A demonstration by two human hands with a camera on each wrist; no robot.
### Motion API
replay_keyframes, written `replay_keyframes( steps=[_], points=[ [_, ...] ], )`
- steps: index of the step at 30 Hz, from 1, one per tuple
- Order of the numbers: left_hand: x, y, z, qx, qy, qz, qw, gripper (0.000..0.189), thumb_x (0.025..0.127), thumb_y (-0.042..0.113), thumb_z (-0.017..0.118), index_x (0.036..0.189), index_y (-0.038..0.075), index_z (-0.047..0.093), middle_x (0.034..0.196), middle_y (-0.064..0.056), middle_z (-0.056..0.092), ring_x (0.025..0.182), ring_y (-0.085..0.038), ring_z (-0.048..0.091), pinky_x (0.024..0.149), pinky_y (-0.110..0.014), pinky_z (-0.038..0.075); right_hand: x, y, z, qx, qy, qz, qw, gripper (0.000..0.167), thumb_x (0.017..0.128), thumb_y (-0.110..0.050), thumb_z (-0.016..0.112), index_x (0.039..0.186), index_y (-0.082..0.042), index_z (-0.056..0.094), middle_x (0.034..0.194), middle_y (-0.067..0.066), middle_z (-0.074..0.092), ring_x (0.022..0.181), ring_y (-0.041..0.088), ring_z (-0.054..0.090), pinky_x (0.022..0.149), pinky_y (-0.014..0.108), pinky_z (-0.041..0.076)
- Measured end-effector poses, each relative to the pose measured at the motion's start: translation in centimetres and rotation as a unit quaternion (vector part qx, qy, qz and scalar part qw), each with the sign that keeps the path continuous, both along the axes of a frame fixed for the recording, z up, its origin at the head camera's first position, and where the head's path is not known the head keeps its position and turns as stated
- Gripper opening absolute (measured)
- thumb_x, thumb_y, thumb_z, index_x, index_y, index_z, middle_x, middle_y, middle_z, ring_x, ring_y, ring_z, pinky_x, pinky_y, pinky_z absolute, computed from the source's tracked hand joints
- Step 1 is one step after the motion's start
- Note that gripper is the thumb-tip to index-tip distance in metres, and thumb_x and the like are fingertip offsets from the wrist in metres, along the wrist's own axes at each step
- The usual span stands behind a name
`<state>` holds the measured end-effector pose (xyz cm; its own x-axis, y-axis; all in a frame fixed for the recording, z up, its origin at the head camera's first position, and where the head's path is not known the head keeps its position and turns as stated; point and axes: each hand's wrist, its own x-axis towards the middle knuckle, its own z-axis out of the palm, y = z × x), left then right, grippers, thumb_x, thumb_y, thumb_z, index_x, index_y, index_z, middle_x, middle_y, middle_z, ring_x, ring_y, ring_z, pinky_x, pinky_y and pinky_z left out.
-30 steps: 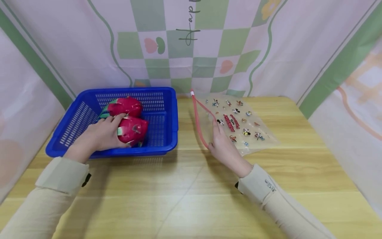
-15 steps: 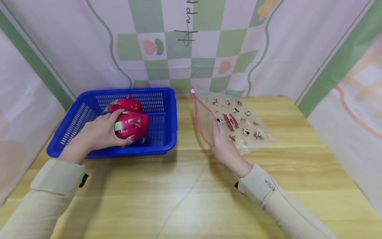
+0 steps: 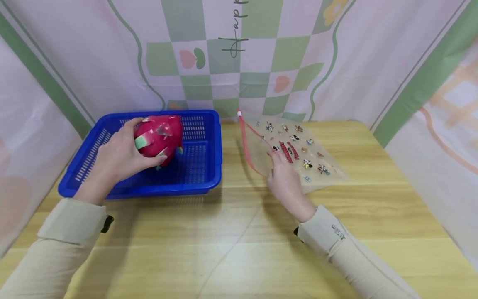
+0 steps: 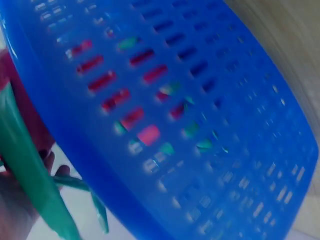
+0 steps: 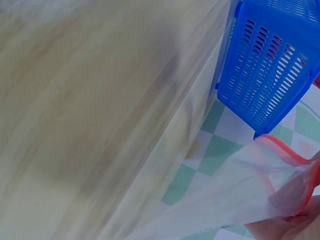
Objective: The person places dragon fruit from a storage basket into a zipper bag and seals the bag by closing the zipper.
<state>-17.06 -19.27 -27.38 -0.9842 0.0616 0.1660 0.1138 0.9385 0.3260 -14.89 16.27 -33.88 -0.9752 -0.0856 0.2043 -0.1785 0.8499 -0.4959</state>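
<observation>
My left hand [image 3: 121, 153] grips a red dragon fruit [image 3: 160, 135] with green-tipped scales, fingers behind it and thumb in front. It is held up over the blue basket [image 3: 157, 191]; in the left wrist view its long green leaf [image 4: 30, 155] hangs by the rim. Red and green of a second dragon fruit [image 4: 148, 134] show through the basket's slots in that view; the held one hides it from the head view. My right hand [image 3: 285, 178] holds the mouth of a clear zip bag [image 3: 313, 160] with cartoon prints. The bag's red zip edges [image 5: 277, 145] stand apart.
The basket and the bag lie side by side on a wood-grain table [image 3: 224, 249]. A patterned cloth [image 3: 257, 54] rises behind them and along both sides. A white slider [image 3: 240, 113] sits at the far end of the bag's zip.
My left hand has lifted the dragon fruit up from the other one in the basket. My right hand's fingers have shifted slightly at the bag's mouth.
</observation>
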Motion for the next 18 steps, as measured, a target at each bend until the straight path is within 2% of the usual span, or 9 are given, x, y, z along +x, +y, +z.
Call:
replay_keyframes(
  steps=[4, 8, 13, 18],
  points=[
    [0.1, 0.8, -0.1, 0.016, 0.019, 0.018, 0.9995, 0.099, 0.074, 0.057, 0.07, 0.15, 0.015, 0.022, 0.133, -0.029, 0.046, 0.115, -0.047, 0.046, 0.083, -0.069, 0.046, 0.1, 0.0, 0.1, 0.0, 0.002, 0.002, 1.0, 0.063, 0.082, 0.004, 0.049, 0.143, 0.005, 0.035, 0.147, 0.023, 0.039, 0.073, 0.027, 0.059, 0.048, 0.024, 0.046],
    [0.2, 1.7, -0.3, 0.025, 0.031, 0.028, 0.9988, 0.097, 0.075, 0.059, 0.069, 0.151, 0.021, 0.021, 0.132, -0.029, 0.045, 0.115, -0.047, 0.045, 0.082, -0.069, 0.046, 0.1, 0.0, 0.1, 0.003, 0.003, 0.01, 0.9999, 0.068, 0.081, 0.0, 0.052, 0.145, 0.006, 0.03, 0.149, 0.023, 0.035, 0.058, 0.018, 0.047, 0.042, 0.021, 0.04],
    [0.4, 2.8, -0.5, 0.038, 0.047, 0.027, 0.9979, 0.096, 0.074, 0.057, 0.069, 0.151, 0.023, 0.023, 0.132, -0.027, 0.047, 0.117, -0.045, 0.046, 0.082, -0.068, 0.047, 0.0, 0.0, 0.0, 0.004, 0.0, 0.014, 0.9999, 0.072, 0.083, -0.005, 0.056, 0.147, 0.007, 0.024, 0.151, 0.024, 0.03, 0.056, 0.016, 0.045, 0.043, 0.021, 0.04],
    [0.6, 3.9, -0.5, 0.055, 0.034, 0.029, 0.9975, 0.098, 0.075, 0.06, 0.068, 0.151, 0.022, 0.02, 0.134, -0.026, 0.046, 0.117, -0.044, 0.046, 0.083, -0.067, 0.048, 0.0, 0.0, -0.2, -0.007, -0.003, 0.015, 0.9999, 0.077, 0.084, -0.008, 0.059, 0.148, 0.007, 0.019, 0.154, 0.025, 0.023, 0.054, 0.014, 0.042, 0.043, 0.02, 0.039]
  ],
)
